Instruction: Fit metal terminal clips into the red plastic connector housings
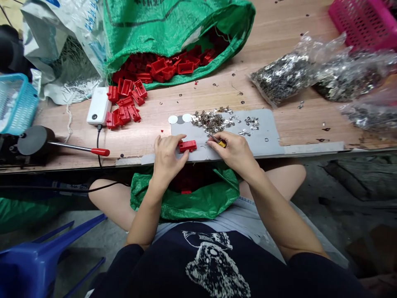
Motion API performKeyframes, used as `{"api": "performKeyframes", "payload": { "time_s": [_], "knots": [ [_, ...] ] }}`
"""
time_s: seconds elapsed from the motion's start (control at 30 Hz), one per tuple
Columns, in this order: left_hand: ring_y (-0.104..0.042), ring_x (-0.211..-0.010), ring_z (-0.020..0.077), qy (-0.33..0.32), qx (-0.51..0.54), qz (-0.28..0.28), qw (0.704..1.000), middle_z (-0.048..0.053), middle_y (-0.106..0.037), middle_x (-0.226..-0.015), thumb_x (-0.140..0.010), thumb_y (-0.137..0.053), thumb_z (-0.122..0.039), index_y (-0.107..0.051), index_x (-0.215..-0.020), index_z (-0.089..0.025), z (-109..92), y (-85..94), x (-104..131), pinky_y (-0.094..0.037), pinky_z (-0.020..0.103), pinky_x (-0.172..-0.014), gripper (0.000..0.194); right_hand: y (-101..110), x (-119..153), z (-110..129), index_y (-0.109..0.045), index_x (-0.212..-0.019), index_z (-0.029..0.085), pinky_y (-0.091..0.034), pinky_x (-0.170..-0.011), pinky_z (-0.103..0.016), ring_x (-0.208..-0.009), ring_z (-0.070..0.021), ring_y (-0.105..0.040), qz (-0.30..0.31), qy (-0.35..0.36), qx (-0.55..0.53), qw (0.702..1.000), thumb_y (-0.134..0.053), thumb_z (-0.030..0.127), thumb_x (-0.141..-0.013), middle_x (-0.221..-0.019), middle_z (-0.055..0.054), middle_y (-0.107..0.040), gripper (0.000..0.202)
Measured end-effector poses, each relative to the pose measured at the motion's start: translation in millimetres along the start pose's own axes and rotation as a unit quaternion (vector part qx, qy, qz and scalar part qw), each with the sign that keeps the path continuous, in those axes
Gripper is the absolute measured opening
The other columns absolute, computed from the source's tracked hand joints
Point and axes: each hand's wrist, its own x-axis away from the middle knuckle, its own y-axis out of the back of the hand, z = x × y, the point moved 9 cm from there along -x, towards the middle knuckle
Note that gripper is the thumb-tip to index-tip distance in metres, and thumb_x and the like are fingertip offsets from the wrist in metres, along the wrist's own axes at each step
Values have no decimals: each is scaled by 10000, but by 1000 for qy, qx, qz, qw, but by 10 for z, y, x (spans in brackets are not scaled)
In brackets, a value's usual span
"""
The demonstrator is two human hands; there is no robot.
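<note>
My left hand has its thumb and index finger against the ends of a small red plastic housing, which lies on the grey mat near the table's front edge. Just right of it, my right hand is closed around a small screwdriver with a yellow and dark handle, its metal shaft slanting up and left. Whether those fingertips also pinch a small metal piece, I cannot tell. Beyond both hands, a heap of small metal clips is spread over the mat.
Loose red housings lie left, beside a white power bank. More spill from a green sack. Plastic bags of metal parts stand right. A red-tipped lever juts in from the left. Another green bag rests on my lap.
</note>
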Motion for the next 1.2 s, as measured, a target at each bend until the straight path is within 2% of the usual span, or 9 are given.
{"api": "performKeyframes", "payload": {
  "time_s": [0.13,0.23,0.3,0.4,0.5,0.63,1.0,1.1,1.2],
  "knots": [
    [-649,-923,230,14,-21,-40,999,24,-711,-915,-870,-755,-437,-612,-1276,-212,27,-63,-4,-312,480,-1190,485,-31,-23,-73,-727,-897,191,-444,-691,-302,-740,-189,-645,27,-37,-25,999,-644,330,-897,-840,-42,-739,162],
    [-632,-831,207,13,34,-20,999,-10,-671,-819,-809,-805,-533,-553,-1369,-198,-2,-119,-5,-362,455,-1148,699,-45,-43,-73,-709,-878,188,-419,-635,-279,-677,-164,-594,55,-51,-56,996,-639,372,-904,-768,-13,-697,198],
    [-629,-876,215,20,64,-13,998,7,-676,-888,-783,-824,-539,-509,-1418,-211,15,-88,-9,-424,423,-1077,781,-26,-58,-6,-681,-860,192,-408,-615,-273,-651,-154,-566,61,-39,-60,996,-629,374,-913,-747,-4,-670,197],
    [-619,-1084,255,19,80,-13,997,82,-675,-1197,-767,-842,-493,-449,-1468,-247,69,-14,-23,-451,407,-1041,841,2,-69,212,-638,-872,204,-428,-657,-283,-700,-167,-584,58,19,-24,998,-605,331,-938,-799,-19,-668,147],
    [-606,-1214,258,3,92,0,996,82,-655,-1342,-802,-826,-413,-409,-1489,-278,92,-28,-24,-359,453,-1166,814,-87,-39,473,-619,-937,206,-441,-703,-307,-810,-201,-618,81,97,44,991,-544,285,-986,-912,-63,-682,119],
    [-634,-1219,223,10,95,-1,995,43,-706,-1294,-874,-760,-331,-402,-1486,-295,122,-79,2,-224,498,-1252,709,-276,12,651,-622,-1011,190,-410,-641,-306,-811,-204,-610,123,162,148,968,-463,274,-1042,-963,-86,-682,182],
    [-644,-1226,201,25,115,8,993,20,-727,-1285,-860,-751,-261,-425,-1455,-296,166,-96,9,-209,491,-1267,680,-453,68,849,-669,-1008,166,-327,-543,-331,-797,-202,-604,155,231,301,912,-387,110,-1030,-919,-102,-696,288],
    [-663,-1189,199,28,124,3,992,25,-728,-1277,-860,-755,-254,-441,-1435,-295,174,-99,9,-214,503,-1263,656,-493,91,850,-681,-980,163,-347,-557,-326,-806,-206,-618,160,226,299,913,-377,97,-1024,-916,-114,-707,314],
    [-676,-1148,202,20,120,-11,993,33,-730,-1255,-852,-779,-252,-491,-1390,-277,169,-81,14,-228,521,-1256,611,-449,86,763,-678,-1019,178,-385,-563,-304,-789,-196,-636,145,199,226,943,-421,186,-1045,-937,-94,-720,259]
  ]
}}
